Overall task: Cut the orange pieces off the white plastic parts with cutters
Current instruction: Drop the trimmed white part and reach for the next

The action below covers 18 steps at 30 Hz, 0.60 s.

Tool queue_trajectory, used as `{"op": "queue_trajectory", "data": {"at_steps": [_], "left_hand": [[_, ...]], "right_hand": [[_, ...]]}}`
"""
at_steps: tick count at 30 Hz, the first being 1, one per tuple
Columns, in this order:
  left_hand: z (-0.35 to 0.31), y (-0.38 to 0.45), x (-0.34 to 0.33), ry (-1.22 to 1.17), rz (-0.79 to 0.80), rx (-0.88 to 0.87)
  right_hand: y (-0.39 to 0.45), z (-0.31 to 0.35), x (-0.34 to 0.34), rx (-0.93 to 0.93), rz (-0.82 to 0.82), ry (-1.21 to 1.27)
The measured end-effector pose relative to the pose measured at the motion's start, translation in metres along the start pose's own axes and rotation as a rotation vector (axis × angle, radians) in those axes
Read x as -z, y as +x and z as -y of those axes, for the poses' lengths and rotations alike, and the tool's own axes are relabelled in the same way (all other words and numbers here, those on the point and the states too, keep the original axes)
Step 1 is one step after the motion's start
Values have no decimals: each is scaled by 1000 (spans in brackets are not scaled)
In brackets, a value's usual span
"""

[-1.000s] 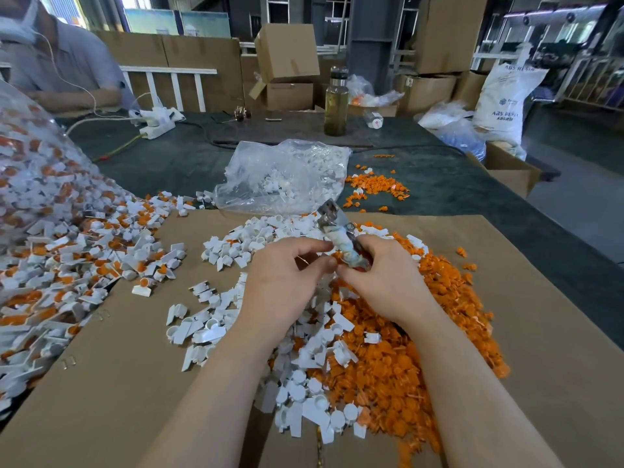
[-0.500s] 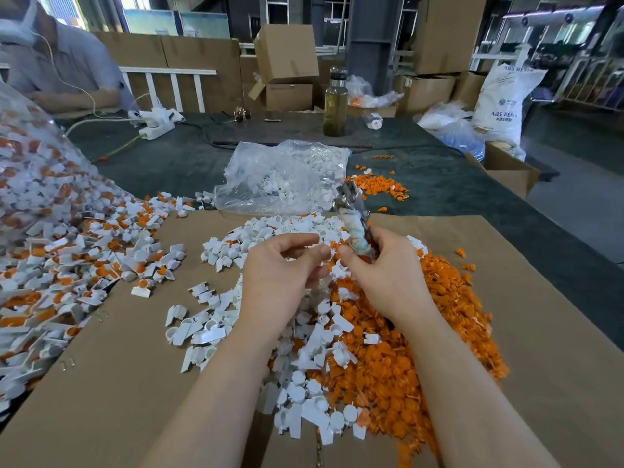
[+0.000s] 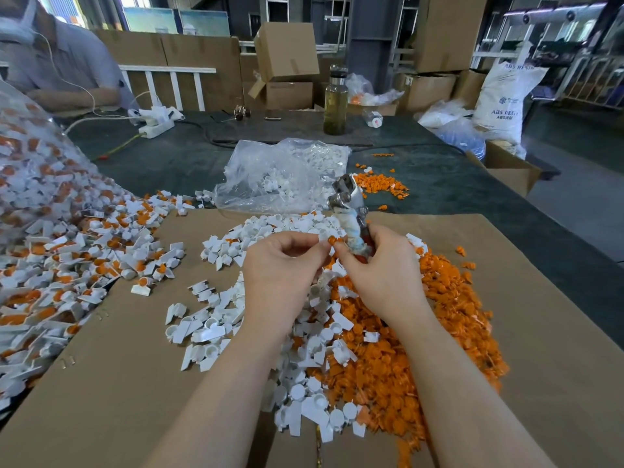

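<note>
My right hand (image 3: 381, 275) grips the cutters (image 3: 349, 214) by their tape-wrapped handles, metal head pointing up and away. My left hand (image 3: 282, 275) pinches a small white plastic part with an orange piece (image 3: 329, 239) at its fingertips, and my right fingertips touch that part too. Under both hands lie a heap of cut white parts (image 3: 216, 319) and, to the right, a heap of cut orange pieces (image 3: 422, 339), all on a brown cardboard sheet (image 3: 101, 400).
A big pile of uncut white-and-orange parts (image 3: 57, 265) spills from a clear bag at the left. A clear bag of white parts (image 3: 283, 177) lies behind the cardboard, with loose orange pieces (image 3: 378, 185) beside it. A bottle (image 3: 335, 103), a power strip (image 3: 157, 119), boxes and a seated person (image 3: 57, 65) are farther back.
My right hand has tilted the cutters more upright, their head rising. My hands have drawn slightly apart, and an orange piece now shows between their fingertips.
</note>
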<state>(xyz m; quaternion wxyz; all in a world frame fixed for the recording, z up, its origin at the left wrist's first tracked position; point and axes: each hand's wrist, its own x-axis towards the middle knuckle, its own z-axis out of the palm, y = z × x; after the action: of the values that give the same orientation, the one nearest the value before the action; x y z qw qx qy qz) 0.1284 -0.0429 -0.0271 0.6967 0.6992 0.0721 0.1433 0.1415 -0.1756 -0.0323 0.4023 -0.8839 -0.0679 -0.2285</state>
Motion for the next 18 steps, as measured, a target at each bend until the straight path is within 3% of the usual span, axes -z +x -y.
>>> {"op": "queue_trajectory", "data": {"at_steps": [9, 18], "left_hand": [[-2, -5, -3, 105, -26, -173], [1, -6, -1, 183, 5, -263]], "right_hand": [[-2, 3, -3, 12, -69, 26], [1, 1, -1, 10, -13, 28]]}}
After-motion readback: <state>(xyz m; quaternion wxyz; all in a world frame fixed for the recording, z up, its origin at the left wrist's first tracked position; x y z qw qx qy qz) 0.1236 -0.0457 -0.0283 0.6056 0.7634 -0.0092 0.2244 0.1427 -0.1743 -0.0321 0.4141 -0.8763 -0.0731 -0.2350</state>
